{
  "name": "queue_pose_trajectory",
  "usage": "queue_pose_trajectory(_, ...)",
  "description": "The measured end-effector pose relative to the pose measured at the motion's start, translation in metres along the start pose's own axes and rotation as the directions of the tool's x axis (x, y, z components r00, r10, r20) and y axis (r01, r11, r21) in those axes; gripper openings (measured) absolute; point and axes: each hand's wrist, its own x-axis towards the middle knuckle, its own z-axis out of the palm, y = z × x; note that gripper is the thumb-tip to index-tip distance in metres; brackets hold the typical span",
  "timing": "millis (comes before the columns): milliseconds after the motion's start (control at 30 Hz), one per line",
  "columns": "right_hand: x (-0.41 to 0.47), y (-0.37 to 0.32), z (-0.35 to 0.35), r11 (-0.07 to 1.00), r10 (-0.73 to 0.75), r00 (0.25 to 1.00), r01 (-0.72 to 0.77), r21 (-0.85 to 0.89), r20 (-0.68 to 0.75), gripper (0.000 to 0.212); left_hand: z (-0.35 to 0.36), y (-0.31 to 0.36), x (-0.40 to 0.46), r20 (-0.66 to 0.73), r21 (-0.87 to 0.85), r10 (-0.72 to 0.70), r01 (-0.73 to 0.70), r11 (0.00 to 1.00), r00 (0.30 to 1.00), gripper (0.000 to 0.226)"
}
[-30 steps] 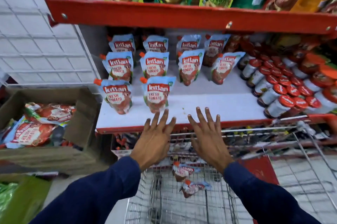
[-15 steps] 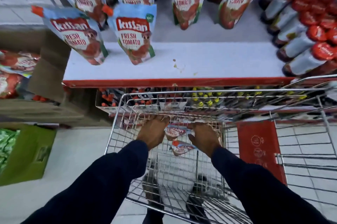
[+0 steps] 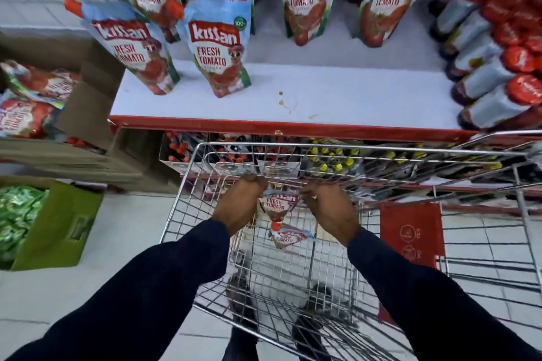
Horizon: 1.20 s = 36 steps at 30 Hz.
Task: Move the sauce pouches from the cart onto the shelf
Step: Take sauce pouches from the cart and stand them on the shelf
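Pinching one Kissan tomato pouch (image 3: 278,204) between left hand (image 3: 239,204) and right hand (image 3: 328,207) (fingers curled); support its base when lifting from cart (image 3: 337,149).

Inside the cart (image 3: 293,145), left hand (image 3: 239,206) and right hand (image 3: 330,209) grip one pouch (image 3: 277,203)

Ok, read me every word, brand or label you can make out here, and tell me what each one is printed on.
"Kissan": front pouches standing on the shelf.
"FRESH TOMATO": same shelf pouches, under the brand.
"100": green badge on the front middle pouch; smaller print unreadable.
"Kissan FRESH TOMATO": pouch between the hands in the cart.
Second cart pouch: only "TOMATO" legible.
Red bottle caps, red cart panel: unreadable.
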Motion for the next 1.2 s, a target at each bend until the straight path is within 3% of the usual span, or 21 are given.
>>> queue_pose_trajectory(67, -0.005, -0.011, -0.027, 0.999, -0.029, 0.998, 0.03, 0.014, -0.048, 0.016, -0.021, 0.005, -0.007, -0.066, -0.005, 0.01, -0.01, 1.0, 0.998, 0.056)
queue_pose_trajectory(267, -0.017, -0.045, -0.116, 0.989, -0.147, 0.971, 0.147, -0.015, -0.186, 0.02, -0.103, 0.036, -0.022, -0.239, -0.043, 0.096, -0.109, 0.993, 0.966, 0.053)
queue_pose_trajectory(367, -0.017, -0.062, -0.16, 0.98, -0.201, 0.949, 0.196, -0.044, -0.244, 0.022, -0.145, 0.053, -0.023, -0.316, -0.136, 0.086, -0.134, 0.982, 0.945, 0.047)
queue_pose_trajectory(567, -0.006, -0.083, -0.233, 0.967, -0.254, 0.887, 0.243, -0.077, -0.386, 0.017, -0.22, 0.087, -0.01, -0.435, -0.132, 0.124, -0.199, 0.971, 0.892, 0.022)
queue_pose_trajectory(833, 0.037, -0.091, -0.286, 0.969, -0.242, 0.871, 0.198, -0.144, -0.427, 0.015, -0.268, 0.099, 0.043, -0.459, -0.124, 0.1, -0.175, 0.977, 0.883, 0.016)
queue_pose_trajectory(1200, 0.101, -0.08, -0.283, 0.982, -0.178, 0.889, 0.137, -0.127, -0.421, 0.015, -0.274, 0.097, 0.101, -0.422, -0.12, 0.015, -0.072, 0.99, 0.906, 0.034)
